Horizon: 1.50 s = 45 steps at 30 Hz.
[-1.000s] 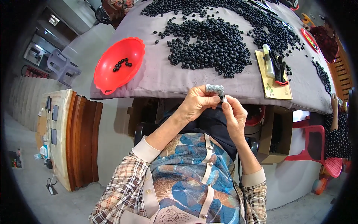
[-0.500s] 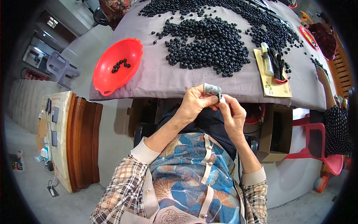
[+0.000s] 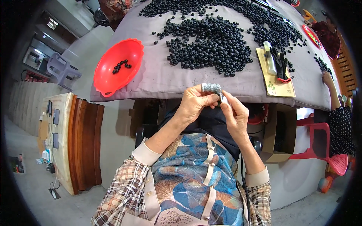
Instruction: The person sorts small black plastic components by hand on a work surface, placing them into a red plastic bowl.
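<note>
Just off the table's near edge, my two hands meet over my lap. My left hand (image 3: pixel 193 104) is closed, thumb pressed toward the index finger, which wears a grey knitted finger sleeve (image 3: pixel 211 88). What sits in that pinch is mostly hidden; something dark shows near the thumb tip. My right hand (image 3: pixel 236 116) pinches a small shiny, pale piece (image 3: pixel 223 98), too small to name, close against the left fingertips. Ahead on the table lies a large pile of round black beads (image 3: pixel 211 47) with holes. A red scalloped bowl (image 3: pixel 110 81) at left holds several such beads.
More black beads spread across the far side of the grey tablecloth (image 3: pixel 154 81). At right, a clear tube (image 3: pixel 270 60) and a black glove (image 3: pixel 281 67) rest on a tan envelope (image 3: pixel 271 88). Another person's hand (image 3: pixel 327 78) touches beads at far right, near a pink chair (image 3: pixel 320 143).
The grey-sleeved finger has turned and shifted slightly left. My right fingertips have risen a little, and the shiny piece between them shows more clearly.
</note>
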Motion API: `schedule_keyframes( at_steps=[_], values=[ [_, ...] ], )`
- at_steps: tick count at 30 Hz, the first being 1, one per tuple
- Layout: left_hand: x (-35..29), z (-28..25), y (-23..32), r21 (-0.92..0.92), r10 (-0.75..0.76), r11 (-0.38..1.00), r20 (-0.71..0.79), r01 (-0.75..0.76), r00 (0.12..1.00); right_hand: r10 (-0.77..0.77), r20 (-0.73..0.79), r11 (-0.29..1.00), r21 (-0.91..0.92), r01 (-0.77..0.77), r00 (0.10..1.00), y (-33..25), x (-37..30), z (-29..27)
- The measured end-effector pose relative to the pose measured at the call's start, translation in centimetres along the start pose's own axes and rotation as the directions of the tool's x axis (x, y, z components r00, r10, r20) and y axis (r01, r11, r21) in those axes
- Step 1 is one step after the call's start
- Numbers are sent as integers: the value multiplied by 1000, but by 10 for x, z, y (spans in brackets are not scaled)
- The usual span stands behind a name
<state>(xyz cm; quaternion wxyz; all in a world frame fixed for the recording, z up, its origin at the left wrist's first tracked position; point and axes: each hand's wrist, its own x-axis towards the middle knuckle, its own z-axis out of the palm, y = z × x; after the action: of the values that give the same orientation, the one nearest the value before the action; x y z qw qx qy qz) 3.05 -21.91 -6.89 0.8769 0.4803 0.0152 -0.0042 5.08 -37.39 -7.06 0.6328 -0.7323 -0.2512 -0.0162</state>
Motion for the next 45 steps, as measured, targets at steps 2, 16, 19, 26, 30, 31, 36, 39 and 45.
schedule_keyframes(
  at_steps=[2, 16, 19, 26, 30, 31, 36, 39, 45],
  values=[
    [1, 1, 3, -29, 6, 1000, 12, -6, 1000, 53, -22, 997, 65, -52, 998, 3, 0, -3],
    [-1, 2, 7, 95, 34, 995, 40, -38, 999, -41, 28, 998, 42, 40, 999, -5, -1, -4],
    [0, 0, 6, 178, 70, 981, 31, -75, 997, -78, 21, 997, 0, 78, 997, -3, 0, -4],
    [0, 1, 8, 147, 26, 989, 42, -32, 999, -58, 16, 998, 12, 57, 998, 1, 1, -4],
    [0, -4, 7, 96, -2, 995, 80, -5, 997, -19, 44, 1000, 18, 18, 999, 1, 0, -4],
    [1, -4, 5, 42, -15, 999, 91, 11, 996, 15, 66, 999, 29, -17, 998, 1, -1, -5],
    [0, 0, 9, -91, -53, 994, 108, 63, 993, 131, 17, 946, 298, -130, 991, -2, -1, -5],
    [-2, 0, 10, -92, -65, 993, 94, 74, 993, 127, 45, 954, 267, -134, 991, -3, -4, -6],
    [-1, 1, 5, -133, -48, 989, 125, 65, 991, 12, 40, 989, 150, -17, 999, -6, -2, -3]
  ],
)
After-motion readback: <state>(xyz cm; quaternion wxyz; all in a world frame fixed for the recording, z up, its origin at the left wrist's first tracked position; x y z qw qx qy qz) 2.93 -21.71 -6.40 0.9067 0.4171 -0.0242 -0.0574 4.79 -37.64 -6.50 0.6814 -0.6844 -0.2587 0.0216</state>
